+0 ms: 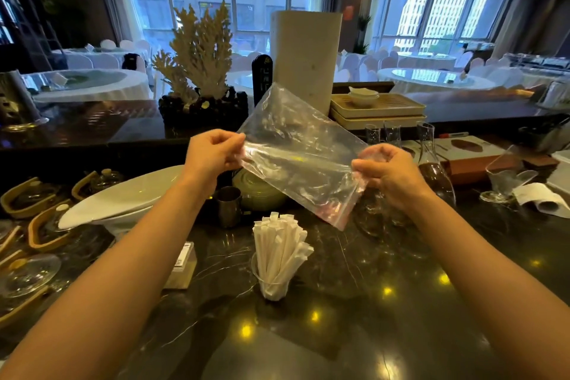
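A clear plastic zip bag [296, 151] with a pink strip along its near edge hangs in the air over the dark marble counter [354, 302]. My left hand [212, 153] pinches its left corner. My right hand [387, 171] pinches its right side near the pink strip. The bag is stretched flat between them and looks empty. Below it, a clear cup holds several white paper-wrapped straws [279, 256], standing apart from both hands.
A large white dish [123, 194] and wooden-framed glass pieces [40, 225] lie left. A small metal cup [229, 205] and a green glass lid [259, 191] stand behind the straws. Glass carafes [433, 163], a stemmed glass [501, 182], stacked trays [376, 111] and a coral ornament [200, 62] sit beyond.
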Demonstrator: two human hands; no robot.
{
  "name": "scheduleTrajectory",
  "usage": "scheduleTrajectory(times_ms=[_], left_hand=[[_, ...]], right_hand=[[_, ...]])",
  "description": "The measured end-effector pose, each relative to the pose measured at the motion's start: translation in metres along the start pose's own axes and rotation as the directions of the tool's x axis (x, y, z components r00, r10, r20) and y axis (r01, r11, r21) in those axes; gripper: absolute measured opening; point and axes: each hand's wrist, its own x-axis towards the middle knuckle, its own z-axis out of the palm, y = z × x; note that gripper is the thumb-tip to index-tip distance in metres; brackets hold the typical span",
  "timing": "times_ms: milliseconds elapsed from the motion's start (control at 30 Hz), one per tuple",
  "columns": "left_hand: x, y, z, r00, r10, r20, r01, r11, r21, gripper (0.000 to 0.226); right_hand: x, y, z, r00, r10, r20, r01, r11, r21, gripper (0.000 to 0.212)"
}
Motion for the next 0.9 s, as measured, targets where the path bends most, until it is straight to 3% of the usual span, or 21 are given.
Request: scheduleTrajectory(times_ms=[133, 267, 367, 433, 467, 533, 633, 700, 800, 900], left_hand=[[-0.021, -0.017, 0.008, 0.995, 0.016, 0.101, -0.037, 0.978, 0.207, 0.017], [-0.052, -0.029, 0.021, 0.952, -0.046, 0.303, -0.025, 0.973, 0.228, 0.011], [-0.069, -0.032, 0.025, 0.785, -0.183, 0.592, 0.064, 0.974, 0.217, 0.023], [-0.073, -0.031, 0.029, 0.654, -0.283, 0.702, 0.099, 0.951, 0.292, 0.042], [-0.072, -0.03, 0.03, 0.623, -0.324, 0.712, 0.104, 0.936, 0.335, 0.05], [-0.062, -0.028, 0.034, 0.66, -0.344, 0.667, 0.092, 0.919, 0.384, 0.063], [-0.036, -0.025, 0.044, 0.763, -0.332, 0.555, 0.24, 0.942, 0.234, 0.087], [-0.02, -0.022, 0.06, 0.752, -0.338, 0.566, 0.248, 0.94, 0.232, 0.076], [-0.005, -0.019, 0.093, 0.718, -0.316, 0.621, 0.101, 0.929, 0.356, 0.041], [0.009, -0.022, 0.12, 0.773, -0.252, 0.582, 0.05, 0.939, 0.34, 0.009]], right_hand=[[0.012, 0.004, -0.01, 0.988, -0.023, -0.151, 0.021, 1.0, -0.016, 0.023], [0.026, 0.008, -0.018, 0.976, -0.093, -0.196, 0.062, 0.985, -0.158, 0.037], [0.037, 0.006, -0.023, 0.982, -0.146, -0.122, 0.113, 0.963, -0.244, 0.04], [0.044, 0.003, -0.026, 0.982, -0.181, -0.053, 0.157, 0.938, -0.31, 0.038], [0.048, 0.001, -0.027, 0.98, -0.198, -0.011, 0.183, 0.925, -0.334, 0.037], [0.053, -0.004, -0.029, 0.975, -0.2, 0.092, 0.219, 0.917, -0.332, 0.036], [0.061, -0.013, -0.028, 0.951, -0.182, 0.25, 0.262, 0.902, -0.343, 0.033], [0.068, -0.018, -0.023, 0.923, -0.172, 0.343, 0.306, 0.87, -0.387, 0.033], [0.081, -0.021, -0.013, 0.884, -0.135, 0.447, 0.348, 0.83, -0.436, 0.03], [0.097, -0.017, -0.007, 0.867, -0.117, 0.484, 0.375, 0.794, -0.478, 0.027]])
